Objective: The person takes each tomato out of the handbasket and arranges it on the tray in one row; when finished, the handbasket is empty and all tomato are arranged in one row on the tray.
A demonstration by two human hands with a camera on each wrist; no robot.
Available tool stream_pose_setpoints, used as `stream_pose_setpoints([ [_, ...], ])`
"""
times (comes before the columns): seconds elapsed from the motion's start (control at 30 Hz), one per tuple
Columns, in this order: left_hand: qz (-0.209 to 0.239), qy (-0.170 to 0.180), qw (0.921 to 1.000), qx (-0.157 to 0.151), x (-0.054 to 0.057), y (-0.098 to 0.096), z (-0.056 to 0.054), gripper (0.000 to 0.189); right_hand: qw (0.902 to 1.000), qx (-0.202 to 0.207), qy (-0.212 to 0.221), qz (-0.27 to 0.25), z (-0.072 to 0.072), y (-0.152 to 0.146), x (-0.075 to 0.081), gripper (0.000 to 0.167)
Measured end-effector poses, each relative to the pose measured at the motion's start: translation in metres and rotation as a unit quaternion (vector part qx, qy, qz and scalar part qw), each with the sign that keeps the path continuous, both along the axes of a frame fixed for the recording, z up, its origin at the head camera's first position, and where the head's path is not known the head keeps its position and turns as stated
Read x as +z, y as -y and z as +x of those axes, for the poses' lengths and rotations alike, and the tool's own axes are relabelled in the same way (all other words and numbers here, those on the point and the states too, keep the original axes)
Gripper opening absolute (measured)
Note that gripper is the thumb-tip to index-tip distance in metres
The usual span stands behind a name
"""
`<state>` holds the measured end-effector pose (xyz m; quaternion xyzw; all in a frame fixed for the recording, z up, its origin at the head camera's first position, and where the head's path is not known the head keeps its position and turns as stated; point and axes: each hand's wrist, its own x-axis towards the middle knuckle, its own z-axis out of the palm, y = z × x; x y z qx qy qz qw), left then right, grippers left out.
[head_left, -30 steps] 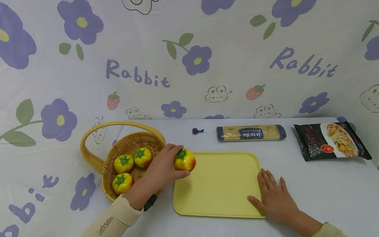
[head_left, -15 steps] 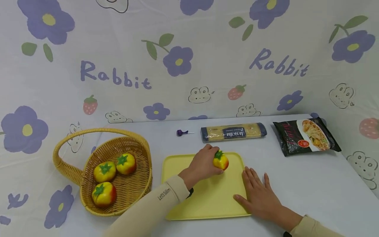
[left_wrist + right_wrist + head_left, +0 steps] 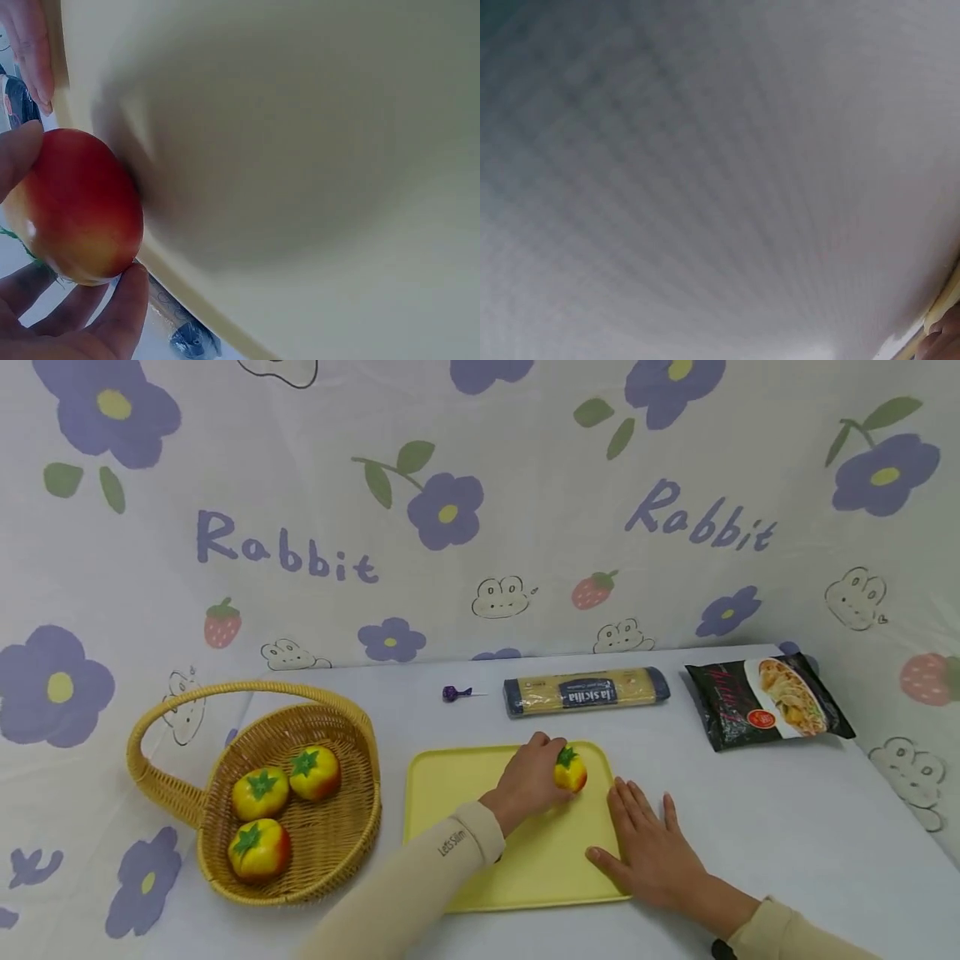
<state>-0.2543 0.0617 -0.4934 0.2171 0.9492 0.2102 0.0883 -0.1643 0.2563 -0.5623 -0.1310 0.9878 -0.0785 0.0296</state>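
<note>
My left hand [image 3: 531, 777] grips a yellow-and-red tomato [image 3: 571, 770] with a green star-shaped top, over the right half of a yellow tray [image 3: 450, 777]. In the left wrist view the thumb and fingertips pinch the tomato [image 3: 82, 206] from opposite sides, close over the tray's surface [image 3: 300, 150]. My right hand [image 3: 660, 856] lies with straight fingers along the tray's right edge, its thumb over the rim. Three similar tomatoes [image 3: 259, 850] sit in a wicker basket [image 3: 341, 835] at the left. The right wrist view is mostly blurred white cloth.
Behind the tray lie a pack of spaghetti [image 3: 587, 692] and a small purple lollipop [image 3: 456, 693]. A black noodle bag [image 3: 767, 700] stands at the back right. The basket's tall handle [image 3: 247, 687] arches up on its left side. A flower-printed cloth [image 3: 525, 510] hangs behind the table.
My left hand has carried the tomato from beside the basket rightward over the tray, then slightly lower. My right hand has stayed at the tray's edge. The head view has shifted right.
</note>
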Motion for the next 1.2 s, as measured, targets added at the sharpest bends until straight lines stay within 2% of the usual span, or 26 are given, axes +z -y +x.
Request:
stream_pose_setpoints([
  [0.17,-0.005,0.01,0.9999,0.005,-0.006,0.005,0.004,0.077,0.9999,0.004,0.009,-0.004,0.002,0.004,-0.003,0.095],
  [0.47,-0.002,0.023,0.9997,0.012,-0.003,0.015,0.01,0.093,0.9999,0.003,0.014,-0.008,0.003,0.007,-0.003,0.095],
  [0.67,-0.002,0.015,0.9999,0.009,0.008,0.033,0.015,0.094,0.9998,0.001,0.017,-0.01,0.003,0.011,-0.005,0.096],
  [0.83,0.033,0.023,0.9992,0.002,0.021,0.065,0.018,0.083,0.9997,0.004,0.022,-0.009,0.003,0.013,-0.004,0.097],
  [0.93,0.045,0.045,0.9977,-0.02,0.03,0.089,0.023,0.073,0.9997,0.004,0.023,-0.011,0.004,0.012,-0.003,0.096],
  [1.03,0.032,0.081,0.9941,-0.064,0.043,0.114,0.03,0.064,0.9997,0.007,0.02,-0.011,0.003,0.009,0.0,0.096],
  [1.13,0.02,0.133,0.9839,-0.118,0.06,0.144,0.036,0.058,0.9997,0.01,0.02,-0.012,0.0,0.006,0.004,0.097],
  [1.2,0.015,0.173,0.9752,-0.137,0.07,0.167,0.04,0.055,0.9997,0.01,0.02,-0.012,-0.002,0.006,0.005,0.097],
])
